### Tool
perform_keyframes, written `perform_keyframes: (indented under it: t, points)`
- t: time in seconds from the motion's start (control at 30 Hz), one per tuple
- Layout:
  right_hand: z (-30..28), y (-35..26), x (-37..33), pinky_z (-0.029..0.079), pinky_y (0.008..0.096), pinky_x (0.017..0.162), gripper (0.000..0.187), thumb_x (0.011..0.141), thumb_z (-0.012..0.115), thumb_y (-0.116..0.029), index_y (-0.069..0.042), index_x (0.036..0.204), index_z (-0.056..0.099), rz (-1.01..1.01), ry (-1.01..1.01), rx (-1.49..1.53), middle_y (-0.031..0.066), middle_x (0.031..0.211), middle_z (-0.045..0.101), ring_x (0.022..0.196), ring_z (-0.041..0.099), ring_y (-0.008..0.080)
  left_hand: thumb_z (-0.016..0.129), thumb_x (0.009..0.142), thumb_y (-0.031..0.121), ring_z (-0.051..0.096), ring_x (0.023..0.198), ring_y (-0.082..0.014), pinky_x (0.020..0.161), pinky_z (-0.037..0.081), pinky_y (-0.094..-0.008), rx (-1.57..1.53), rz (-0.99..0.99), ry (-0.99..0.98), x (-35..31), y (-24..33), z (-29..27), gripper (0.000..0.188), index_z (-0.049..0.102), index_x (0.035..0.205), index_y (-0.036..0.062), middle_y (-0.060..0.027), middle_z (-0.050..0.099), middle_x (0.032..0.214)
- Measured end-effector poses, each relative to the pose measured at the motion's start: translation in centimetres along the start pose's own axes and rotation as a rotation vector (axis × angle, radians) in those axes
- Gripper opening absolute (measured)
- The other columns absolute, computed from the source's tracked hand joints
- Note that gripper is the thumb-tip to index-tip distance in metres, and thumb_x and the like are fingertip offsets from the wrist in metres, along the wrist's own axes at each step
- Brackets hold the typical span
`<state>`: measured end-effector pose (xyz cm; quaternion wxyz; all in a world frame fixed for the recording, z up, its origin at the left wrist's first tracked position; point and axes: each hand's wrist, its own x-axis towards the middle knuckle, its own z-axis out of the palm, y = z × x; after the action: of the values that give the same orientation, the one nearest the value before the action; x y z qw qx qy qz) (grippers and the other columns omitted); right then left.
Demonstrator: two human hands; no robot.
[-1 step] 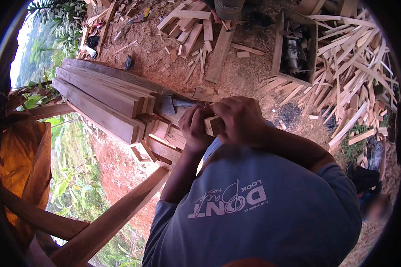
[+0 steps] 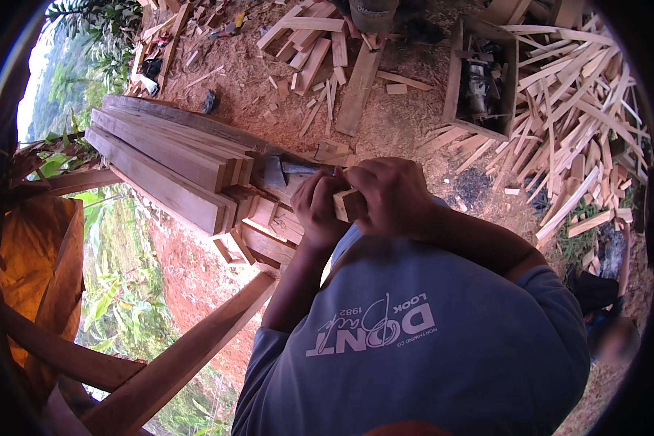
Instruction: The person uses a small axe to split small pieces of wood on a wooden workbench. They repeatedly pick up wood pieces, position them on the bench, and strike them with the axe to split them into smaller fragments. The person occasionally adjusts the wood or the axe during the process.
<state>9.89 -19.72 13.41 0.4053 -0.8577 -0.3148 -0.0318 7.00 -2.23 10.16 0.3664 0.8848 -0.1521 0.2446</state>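
Observation:
Close in front of my body, my left hand [image 2: 320, 206] and my right hand [image 2: 391, 192] are closed on a small piece of wood [image 2: 349, 206]. Its pale, squared end shows between them, pointing toward my shirt; the rest is hidden by my fingers. Just beyond my left hand lies a grey metal tool [image 2: 275, 174] with a broad flat blade and a narrower shaft. Part of that shaft is covered by my fingers' outline, so I cannot tell whether I touch it. To the left, planed boards [image 2: 160, 160] are stacked lengthwise.
Timber braces [image 2: 189, 356] cross the lower left, beside an orange sheet [image 2: 36, 269]. A wooden box [image 2: 450, 80] holding a metal tool stands at the far right, near a heap of offcuts [image 2: 574, 109]. Another person [image 2: 373, 16] works at the far side; someone else sits at right.

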Motion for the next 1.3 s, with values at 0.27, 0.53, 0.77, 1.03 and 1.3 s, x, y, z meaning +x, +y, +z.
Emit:
perform_keyframes:
  t: [0.27, 0.53, 0.77, 1.03, 1.3]
  points:
    - [0.6, 0.9, 0.2, 0.057, 0.0444, 0.062, 0.016, 0.078, 0.075, -0.015, -0.005, 0.087, 0.066, 0.013, 0.068, 0.093, 0.0124, 0.073, 0.065, 0.068, 0.072, 0.0323, 0.079, 0.081, 0.003, 0.061, 0.065, -0.0347, 0.060, 0.047, -0.0438, 0.042, -0.089, -0.068, -0.1, 0.7, 0.0, 0.021, 0.059, 0.086, 0.0043, -0.0118, 0.057, 0.075]
    - [0.8, 6.7, -0.6, 0.045, 0.0399, 0.057, 0.018, 0.080, 0.071, -0.011, -0.003, 0.076, 0.056, 0.154, 0.115, 0.432, 0.0105, 0.064, 0.052, 0.058, 0.061, 0.0241, 0.093, 0.075, 0.013, 0.053, 0.139, -0.0354, 0.116, 0.043, -0.0472, -0.028, -0.285, -0.109, 0.5, 0.5, -6.3, 0.090, 0.046, 0.150, 0.0014, -0.0190, 0.056, 0.146]
    - [3.8, 11.5, -3.3, 0.055, 0.0332, 0.082, 0.038, 0.082, 0.074, -0.004, 0.003, 0.119, 0.069, 0.246, 0.031, 0.507, 0.0079, 0.099, 0.069, 0.092, 0.066, 0.0163, 0.082, 0.092, 0.007, 0.049, 0.147, -0.0233, 0.125, 0.035, -0.0428, -0.762, -0.653, -0.130, -3.4, -1.2, -5.5, 0.071, 0.048, 0.155, 0.0003, -0.0158, 0.058, 0.154]
    - [0.9, 8.2, 0.3, 0.052, 0.0323, 0.094, 0.048, 0.082, 0.081, -0.002, -0.002, 0.126, 0.062, 0.244, -0.210, 0.757, 0.0063, 0.114, 0.066, 0.109, 0.063, 0.0141, 0.089, 0.084, 0.012, 0.074, 0.112, -0.0214, 0.105, 0.055, -0.0397, -0.493, -0.614, -0.046, -3.2, 0.1, -7.2, 0.054, 0.072, 0.135, 0.0081, -0.0101, 0.079, 0.117]
    - [0.2, 5.3, 1.4, 0.051, 0.0335, 0.102, 0.058, 0.074, 0.091, -0.003, -0.003, 0.126, 0.064, 0.240, -0.247, 0.902, 0.0073, 0.119, 0.067, 0.117, 0.064, 0.0177, 0.093, 0.078, 0.011, 0.070, 0.118, -0.0173, 0.109, 0.053, -0.0390, -0.619, -0.626, -0.003, -4.6, -0.9, -7.8, 0.052, 0.073, 0.127, 0.0085, -0.0045, 0.076, 0.121]
